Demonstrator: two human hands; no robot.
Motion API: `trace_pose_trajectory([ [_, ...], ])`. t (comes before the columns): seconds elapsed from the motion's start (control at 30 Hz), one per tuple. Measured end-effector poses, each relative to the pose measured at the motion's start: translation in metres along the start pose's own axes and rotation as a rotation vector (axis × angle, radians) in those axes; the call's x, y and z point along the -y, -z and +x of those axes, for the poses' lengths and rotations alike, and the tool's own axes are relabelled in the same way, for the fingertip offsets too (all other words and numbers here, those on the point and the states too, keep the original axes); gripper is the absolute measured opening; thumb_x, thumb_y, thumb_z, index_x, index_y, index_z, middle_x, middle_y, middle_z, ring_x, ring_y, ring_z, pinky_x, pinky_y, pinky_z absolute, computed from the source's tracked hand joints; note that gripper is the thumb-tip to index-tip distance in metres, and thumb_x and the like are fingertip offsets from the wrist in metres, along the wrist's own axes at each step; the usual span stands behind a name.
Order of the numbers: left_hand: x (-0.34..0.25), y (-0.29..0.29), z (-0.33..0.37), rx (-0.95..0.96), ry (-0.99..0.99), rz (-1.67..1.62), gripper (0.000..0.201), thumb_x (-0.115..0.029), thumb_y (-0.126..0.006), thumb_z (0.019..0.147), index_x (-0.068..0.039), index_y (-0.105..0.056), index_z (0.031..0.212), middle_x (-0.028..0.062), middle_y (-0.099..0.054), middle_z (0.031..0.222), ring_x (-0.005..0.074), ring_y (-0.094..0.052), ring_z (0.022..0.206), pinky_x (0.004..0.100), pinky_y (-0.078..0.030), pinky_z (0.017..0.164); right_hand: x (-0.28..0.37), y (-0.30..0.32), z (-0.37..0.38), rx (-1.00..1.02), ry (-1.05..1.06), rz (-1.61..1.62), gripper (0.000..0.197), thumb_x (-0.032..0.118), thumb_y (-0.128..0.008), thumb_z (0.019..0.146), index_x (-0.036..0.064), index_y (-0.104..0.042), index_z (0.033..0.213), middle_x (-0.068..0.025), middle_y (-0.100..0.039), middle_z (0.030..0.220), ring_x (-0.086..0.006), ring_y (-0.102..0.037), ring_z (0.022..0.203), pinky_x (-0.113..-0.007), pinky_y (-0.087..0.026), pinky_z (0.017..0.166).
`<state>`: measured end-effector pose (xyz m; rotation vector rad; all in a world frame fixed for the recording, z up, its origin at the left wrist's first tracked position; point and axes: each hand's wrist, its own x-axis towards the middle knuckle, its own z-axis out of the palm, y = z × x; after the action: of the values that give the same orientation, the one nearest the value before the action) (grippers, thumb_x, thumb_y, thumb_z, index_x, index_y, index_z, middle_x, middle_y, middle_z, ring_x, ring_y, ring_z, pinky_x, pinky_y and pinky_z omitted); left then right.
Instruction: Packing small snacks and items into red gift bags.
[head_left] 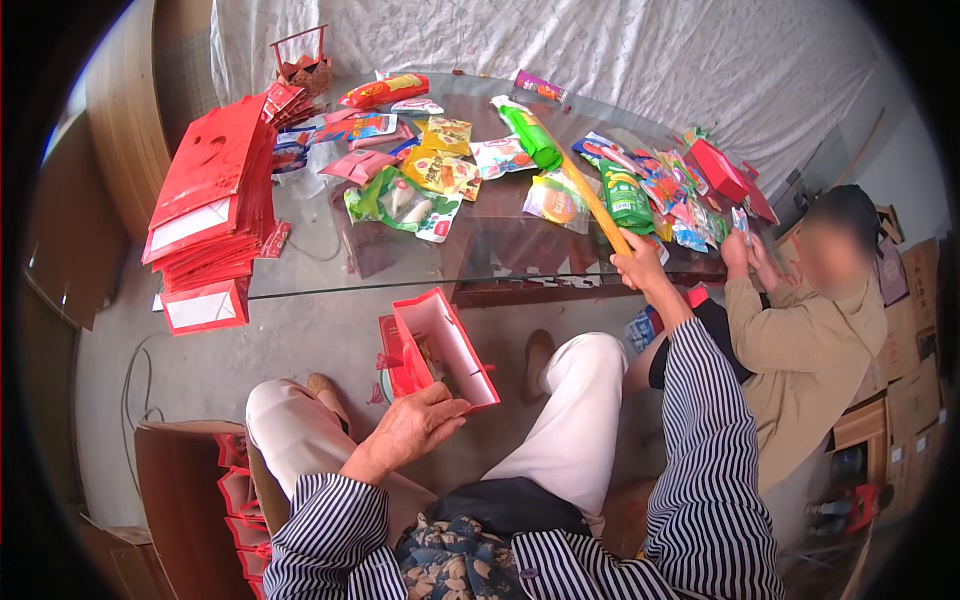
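From where I stand, the glass counter (pixel 300 270) stretches beyond the knees, and just this side of its edge the open red bag (pixel 442 345) is pinched at its near rim by the left hand (pixel 410 428). Up and right of it, the long yellow stick (pixel 592 202), green at its far end, slants away leftward over the snack packets (pixel 448 172); the right hand (pixel 642 268), the nearer one, has its grip wrapped round the near end.

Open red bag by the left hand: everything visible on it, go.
The bag looks like stiff paper or card: red outside, white inside, with a roughly rectangular mouth turned up toward the camera. Something brownish lies inside, too shadowed to identify. A small dark spot shows on the right side of the rim. The left hand holds its near rim, above the gap between the legs, on the wearer's side of the glass table. Its base is hidden.
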<state>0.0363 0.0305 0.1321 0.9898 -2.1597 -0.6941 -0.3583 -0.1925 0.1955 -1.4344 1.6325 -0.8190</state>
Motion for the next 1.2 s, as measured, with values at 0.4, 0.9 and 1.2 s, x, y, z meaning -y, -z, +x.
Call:
trace_pose_trajectory([
  [0.4,0.0,-0.002,0.001,-0.029,-0.011,-0.001,0.025,-0.01,-0.07,0.082,-0.003,-0.067,0.106,0.0093,-0.056,0.088,0.0266,-0.062,0.078,0.0381,-0.054,0.067,-0.038,-0.014,-0.07,-0.06,0.324,-0.232,0.065,0.003,-0.065,0.083,0.0154,-0.045,0.144,0.0003,-0.058,0.083,-0.005,-0.045,0.055,-0.024,-0.038,0.047],
  [0.9,-0.005,-0.003,0.005,-0.016,0.041,-0.006,0.022,-0.012,-0.07,0.084,-0.003,-0.068,0.105,0.0106,-0.056,0.085,0.0277,-0.06,0.076,0.0379,-0.051,0.068,-0.095,0.066,-0.114,-0.554,-0.135,-0.077,0.064,0.005,-0.064,0.082,0.0137,-0.046,0.144,-0.0049,-0.064,0.085,-0.0099,-0.055,0.058,-0.027,-0.046,0.051],
  [1.2,-0.006,-0.005,0.007,-0.042,0.032,-0.012,0.023,-0.012,-0.07,0.085,-0.001,-0.069,0.105,0.0115,-0.056,0.084,0.0276,-0.061,0.075,0.0373,-0.051,0.067,-0.124,0.07,-0.09,-0.418,0.026,-0.177,0.064,0.007,-0.065,0.081,0.0104,-0.047,0.142,-0.007,-0.067,0.096,-0.011,-0.059,0.065,-0.029,-0.05,0.055],
])
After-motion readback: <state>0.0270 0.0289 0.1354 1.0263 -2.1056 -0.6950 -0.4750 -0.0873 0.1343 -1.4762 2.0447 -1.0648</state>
